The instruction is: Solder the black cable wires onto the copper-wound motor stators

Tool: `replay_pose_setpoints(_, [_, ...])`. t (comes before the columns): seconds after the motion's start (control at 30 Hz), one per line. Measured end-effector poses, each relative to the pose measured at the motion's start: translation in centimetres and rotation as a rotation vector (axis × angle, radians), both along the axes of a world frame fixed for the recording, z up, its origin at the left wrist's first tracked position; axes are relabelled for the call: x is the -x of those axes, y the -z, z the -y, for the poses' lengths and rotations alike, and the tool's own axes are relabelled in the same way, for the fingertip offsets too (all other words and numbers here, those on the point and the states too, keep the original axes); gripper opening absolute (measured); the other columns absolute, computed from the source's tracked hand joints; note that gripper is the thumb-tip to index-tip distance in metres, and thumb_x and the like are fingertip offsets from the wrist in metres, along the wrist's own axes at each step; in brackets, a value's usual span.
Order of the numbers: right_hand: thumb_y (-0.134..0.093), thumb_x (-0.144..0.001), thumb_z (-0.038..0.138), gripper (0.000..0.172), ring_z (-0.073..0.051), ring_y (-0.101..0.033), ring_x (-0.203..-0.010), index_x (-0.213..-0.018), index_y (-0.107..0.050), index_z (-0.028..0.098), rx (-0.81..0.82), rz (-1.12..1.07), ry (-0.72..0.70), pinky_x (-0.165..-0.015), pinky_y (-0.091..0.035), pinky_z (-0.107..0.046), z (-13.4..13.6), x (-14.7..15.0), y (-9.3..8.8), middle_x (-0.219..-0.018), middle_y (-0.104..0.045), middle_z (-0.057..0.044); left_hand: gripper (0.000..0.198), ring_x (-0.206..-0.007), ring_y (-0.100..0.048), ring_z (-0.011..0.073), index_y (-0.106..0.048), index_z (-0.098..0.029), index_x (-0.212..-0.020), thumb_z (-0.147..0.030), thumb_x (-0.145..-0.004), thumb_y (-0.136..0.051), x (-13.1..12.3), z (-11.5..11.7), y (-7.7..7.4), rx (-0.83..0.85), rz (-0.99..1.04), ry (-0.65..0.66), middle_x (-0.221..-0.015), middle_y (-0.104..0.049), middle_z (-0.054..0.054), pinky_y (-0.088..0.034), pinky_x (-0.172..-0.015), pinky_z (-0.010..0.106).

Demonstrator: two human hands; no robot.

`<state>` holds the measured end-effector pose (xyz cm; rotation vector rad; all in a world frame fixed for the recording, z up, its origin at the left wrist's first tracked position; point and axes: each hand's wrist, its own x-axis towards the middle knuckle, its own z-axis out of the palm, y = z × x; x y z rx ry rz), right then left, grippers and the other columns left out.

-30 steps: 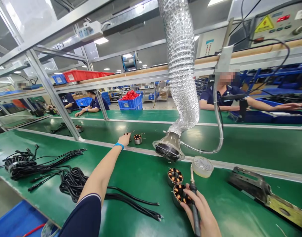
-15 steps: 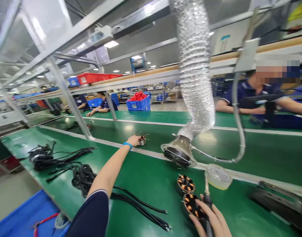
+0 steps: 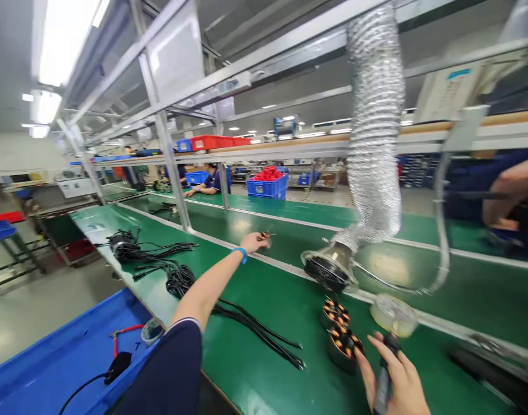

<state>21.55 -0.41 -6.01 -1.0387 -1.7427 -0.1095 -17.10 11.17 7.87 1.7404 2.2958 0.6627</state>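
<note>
My left hand (image 3: pixel 254 242), with a blue wristband, reaches far forward over the sunken green belt (image 3: pixel 298 245), its fingers closed on a small wound motor part (image 3: pixel 264 237) with thin wires. At the lower right my right hand (image 3: pixel 396 374) holds a soldering iron (image 3: pixel 384 377) with a dark handle. Its fingertips are beside the nearer of two round copper-wound stators (image 3: pixel 344 347); the other stator (image 3: pixel 335 314) touches it from behind. The iron's tip overlaps a round translucent tin (image 3: pixel 394 315) in view.
Black cable bundles (image 3: pixel 181 280) lie on the green bench at left. A fume hood (image 3: pixel 328 269) hangs from a silver duct (image 3: pixel 374 132). A blue tray (image 3: pixel 86 351) holds red-handled pliers. People sit across the line; a dark metal device is at far right.
The view has turned left, showing more of the blue tray and floor. My right hand has come away from the nearer stator. The person at right has moved an arm and is blurred.
</note>
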Motion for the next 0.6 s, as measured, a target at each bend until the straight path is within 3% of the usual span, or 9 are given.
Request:
replay_pose_setpoints(0.13, [-0.058,-0.092,0.035,0.034,-0.026,-0.061,-0.111,-0.123,-0.055,0.023,0.007,-0.138,-0.036,-0.096,-0.052,-0.044,2.8,0.2,-2.4,-0.123,-0.059,-0.011,0.04,-0.095,-0.067,0.0231,-0.069,-0.015,-0.108,-0.045,-0.084,-0.059,-0.7,4.9,-1.7,-0.029,0.013,0.13,-0.108,-0.072,0.01,-0.05,-0.079,0.029])
replay_pose_setpoints(0.23, [-0.058,-0.092,0.025,0.033,-0.024,-0.059,-0.115,-0.124,-0.053,0.024,0.0,-0.215,-0.019,-0.098,-0.051,-0.044,4.8,-0.8,-4.6,-0.124,-0.059,-0.011,0.044,-0.085,-0.066,0.0239,-0.072,-0.018,-0.095,-0.056,-0.076,-0.063,-1.4,9.3,-1.7,-0.028,-0.049,0.309,-0.096,-0.073,0.006,-0.049,-0.075,0.031])
replay_pose_setpoints(0.33, [-0.059,-0.092,0.021,0.032,-0.022,-0.059,-0.116,-0.122,-0.053,0.025,0.032,-0.313,0.017,-0.101,-0.049,-0.044,7.3,-2.4,-7.1,-0.123,-0.06,-0.009,0.041,-0.086,-0.065,0.0227,-0.072,-0.024,-0.098,-0.058,-0.077,-0.064,-3.3,15.0,-0.7,-0.04,-0.125,0.447,-0.098,-0.07,0.004,-0.05,-0.077,0.031])
replay_pose_setpoints(0.47, [-0.059,-0.092,0.021,0.026,-0.022,-0.062,-0.111,-0.117,-0.055,0.025,0.052,-0.508,-0.029,-0.101,-0.049,-0.046,10.7,-4.6,-10.5,-0.12,-0.062,-0.008,0.033,-0.093,-0.066,0.0215,-0.071,-0.031,-0.1,-0.057,-0.081,-0.063,-8.6,22.6,1.8,-0.029,-0.081,0.62,-0.106,-0.067,0.004,-0.052,-0.082,0.028])
replay_pose_setpoints(0.6, [-0.06,-0.092,0.023,0.021,-0.021,-0.068,-0.101,-0.113,-0.057,0.024,0.055,-0.683,-0.111,-0.094,-0.055,-0.042,13.3,-6.0,-14.4,-0.113,-0.065,-0.007,0.023,-0.091,-0.067,0.0192,-0.069,-0.034,-0.101,-0.05,-0.086,-0.062,-15.9,26.1,4.4,0.1,-0.12,0.817,-0.113,-0.062,0.004,-0.054,-0.08,0.025])
